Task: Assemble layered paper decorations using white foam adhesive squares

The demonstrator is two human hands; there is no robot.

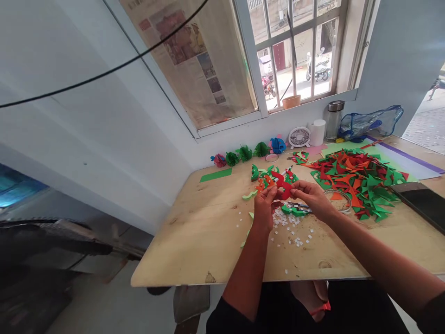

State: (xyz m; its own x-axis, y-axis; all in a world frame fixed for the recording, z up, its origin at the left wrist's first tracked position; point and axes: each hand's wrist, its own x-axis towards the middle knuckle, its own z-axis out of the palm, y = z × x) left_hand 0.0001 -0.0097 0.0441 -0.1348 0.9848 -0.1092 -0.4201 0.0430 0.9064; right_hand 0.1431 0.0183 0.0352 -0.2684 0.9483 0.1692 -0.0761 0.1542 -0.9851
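Note:
A red paper cutout (285,191) with curved edges is held up between my two hands, a little above the table. My left hand (264,205) pinches its left side with thumb and fingers. On the other side, the fingertips of my right hand (314,197) close on its right edge. Orange and green paper cutouts (266,180) lie just behind my hands. Under them are small white squares (288,222), scattered over the wood, and a dark-green cut piece (294,211). A slim dark tool beside that piece is partly hidden by my right hand.
A heap of red and green paper scraps (358,174) covers the right side, with a tape roll (342,199) and a phone (422,202) by it. Folded paper flowers (245,152) line the wall. A fan (299,138) and a bottle (334,121) stand behind on the table (194,232).

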